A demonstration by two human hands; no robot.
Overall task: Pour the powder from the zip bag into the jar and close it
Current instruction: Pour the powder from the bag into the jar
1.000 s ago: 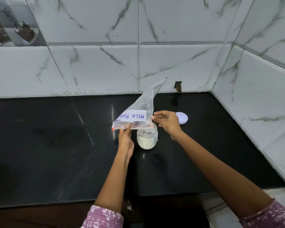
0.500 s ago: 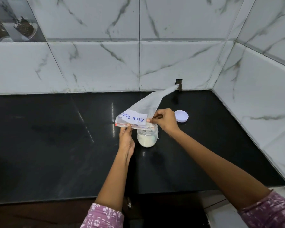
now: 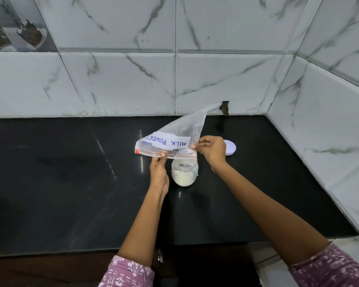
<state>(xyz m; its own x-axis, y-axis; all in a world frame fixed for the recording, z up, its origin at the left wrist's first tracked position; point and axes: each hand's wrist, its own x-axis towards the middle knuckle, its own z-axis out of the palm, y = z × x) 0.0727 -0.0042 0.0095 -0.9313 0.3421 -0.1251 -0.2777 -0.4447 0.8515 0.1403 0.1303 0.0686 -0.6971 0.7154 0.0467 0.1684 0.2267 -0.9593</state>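
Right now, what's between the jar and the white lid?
In the head view, the right hand holding the bag lies over the stretch from jar to lid; the counter beneath shows bare.

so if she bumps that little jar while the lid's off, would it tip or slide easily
The jar looks squat, with white powder filling its lower part, so it would probably slide on the glossy black counter rather than tip. It seems small and light, so a bump from the left hand beside it could shift it. With the lid off, powder might spill.
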